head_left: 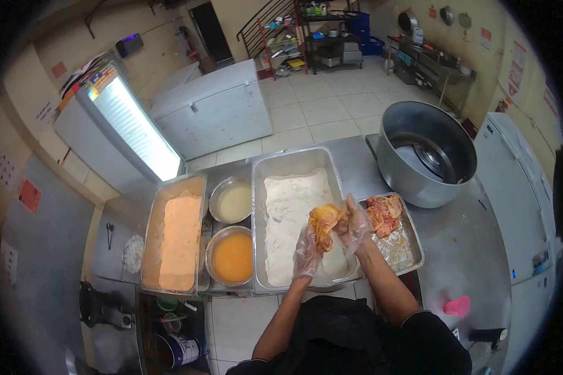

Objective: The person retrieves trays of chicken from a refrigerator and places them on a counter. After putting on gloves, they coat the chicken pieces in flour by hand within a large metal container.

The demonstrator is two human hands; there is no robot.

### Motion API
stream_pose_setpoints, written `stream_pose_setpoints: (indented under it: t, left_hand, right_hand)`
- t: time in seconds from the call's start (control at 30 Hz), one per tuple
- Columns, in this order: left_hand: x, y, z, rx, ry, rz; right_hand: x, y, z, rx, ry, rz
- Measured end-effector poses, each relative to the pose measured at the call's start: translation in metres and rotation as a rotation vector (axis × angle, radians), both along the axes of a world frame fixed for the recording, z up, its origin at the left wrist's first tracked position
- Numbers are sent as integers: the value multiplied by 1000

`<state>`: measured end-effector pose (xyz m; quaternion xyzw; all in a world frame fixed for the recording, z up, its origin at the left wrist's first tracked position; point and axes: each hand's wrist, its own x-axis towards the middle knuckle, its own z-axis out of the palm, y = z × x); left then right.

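Observation:
A yellowish-orange piece of raw chicken (325, 226) is held up over the right part of a deep metal pan of white flour (294, 206). My left hand (306, 251), in a clear plastic glove, is closed on its lower left side. My right hand (355, 226), gloved the same way, is just right of the chicken with its fingers stretched upward. Whether it touches the piece I cannot tell. Behind my right hand, a metal tray (413, 250) bears more raw chicken pieces (385, 214).
Left of the flour stand a bowl of orange liquid (233, 256), a bowl of pale liquid (233, 201) and a pan of orange powder (180, 244). A large grey pot (422, 153) stands back right. A pink cup (458, 305) lies near the right front.

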<state>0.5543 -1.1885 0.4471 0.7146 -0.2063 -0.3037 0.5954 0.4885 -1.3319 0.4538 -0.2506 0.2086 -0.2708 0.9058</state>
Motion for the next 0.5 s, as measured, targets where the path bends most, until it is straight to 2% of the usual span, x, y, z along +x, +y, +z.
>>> stream_pose_setpoints:
  t: [0.03,0.1,0.13,0.17,0.2,0.3,0.33,0.4,0.43,0.5]
  left_hand:
    - [2,1,-16,2,4,18]
    - [8,5,-50,-76,-906,148]
    - [11,7,-58,-66,-903,153]
    - [13,9,-55,-110,-552,102]
    - [14,9,-50,-153,-201,49]
    - [14,5,-23,-113,-235,57]
    - [16,3,-10,-112,-236,52]
    - [18,4,8,202,105,65]
    - [21,3,-7,208,105,62]
    - [27,-1,-41,-30,92,130]
  right_hand:
    - [-2,-6,-16,-5,-63,-27]
    - [-7,4,-28,-20,-148,68]
    - [-3,19,-35,-753,111,-111]
    - [2,34,-39,-1482,383,-299]
    - [4,61,-19,-1380,466,-318]
    - [13,83,-3,-1359,572,-389]
    - [12,83,-1,-1437,620,-392]
    - [12,83,-9,-1447,626,-339]
    - [12,83,-13,-1461,628,-287]
    - [9,81,-8,-1476,543,-303]
